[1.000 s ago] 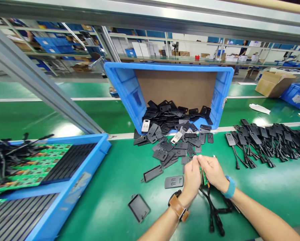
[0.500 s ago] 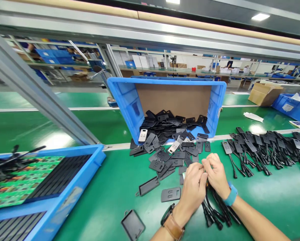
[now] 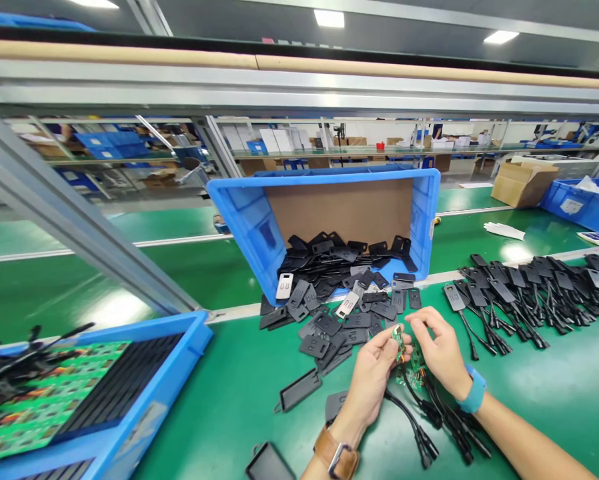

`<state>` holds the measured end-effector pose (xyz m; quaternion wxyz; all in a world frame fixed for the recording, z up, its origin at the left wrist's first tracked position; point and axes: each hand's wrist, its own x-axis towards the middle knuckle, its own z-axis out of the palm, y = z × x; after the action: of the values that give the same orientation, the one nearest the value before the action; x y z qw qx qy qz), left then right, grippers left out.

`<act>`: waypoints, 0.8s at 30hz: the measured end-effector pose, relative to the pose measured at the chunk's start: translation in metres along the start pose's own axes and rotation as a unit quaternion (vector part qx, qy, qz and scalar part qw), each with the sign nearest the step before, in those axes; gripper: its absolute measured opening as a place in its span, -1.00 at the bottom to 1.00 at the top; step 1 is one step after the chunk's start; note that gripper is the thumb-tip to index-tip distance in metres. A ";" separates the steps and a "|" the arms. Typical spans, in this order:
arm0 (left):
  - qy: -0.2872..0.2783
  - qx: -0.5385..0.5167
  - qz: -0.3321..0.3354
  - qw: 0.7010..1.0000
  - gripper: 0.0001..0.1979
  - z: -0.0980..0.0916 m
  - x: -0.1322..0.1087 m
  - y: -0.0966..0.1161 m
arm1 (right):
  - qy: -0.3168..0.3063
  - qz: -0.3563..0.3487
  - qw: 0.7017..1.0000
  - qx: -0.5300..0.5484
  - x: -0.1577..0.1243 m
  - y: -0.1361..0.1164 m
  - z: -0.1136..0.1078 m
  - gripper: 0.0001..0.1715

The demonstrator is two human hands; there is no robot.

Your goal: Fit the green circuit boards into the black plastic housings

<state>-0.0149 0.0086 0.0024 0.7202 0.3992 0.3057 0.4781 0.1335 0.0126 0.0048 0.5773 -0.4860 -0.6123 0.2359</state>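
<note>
My left hand (image 3: 372,373) is closed on a small green circuit board (image 3: 398,341), held between thumb and fingers, with thin coloured wires at its lower end. Just right of it, my right hand (image 3: 437,350) has its thumb and forefinger drawn together near the board's top; anything pinched there is too small to make out. More green boards (image 3: 415,373) lie under the hands, with black cables and connectors (image 3: 452,423) trailing toward me. Left of my hands are black plastic shells (image 3: 299,390) and a flat cover (image 3: 334,405) partly hidden by my left wrist.
A tipped blue bin (image 3: 252,240) spills black covers (image 3: 329,327) onto the green table (image 3: 219,400). Covers with cables (image 3: 509,293) lie in rows at right. A blue tray (image 3: 154,373) at left holds boards and black strips. A metal post (image 3: 89,213) slants behind it.
My hands have moved slightly apart, and the small circuit board in my left hand has come into view. My head view has tilted up a little.
</note>
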 end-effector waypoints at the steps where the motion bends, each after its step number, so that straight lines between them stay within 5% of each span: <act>1: 0.006 0.004 0.004 1.000 -0.57 -0.002 0.001 0.000 | -0.009 -0.012 1.000 -0.005 -0.001 0.000 0.001 -0.73; 24: 0.088 0.074 0.036 0.993 -0.52 -0.007 0.005 -0.003 | -0.003 -0.063 0.998 0.012 -0.005 -0.007 0.006 -0.89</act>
<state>-0.0174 0.0144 -0.0037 0.6416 0.4185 0.3873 0.5130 0.1246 0.0069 0.0065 0.5954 -0.4386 -0.6403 0.2076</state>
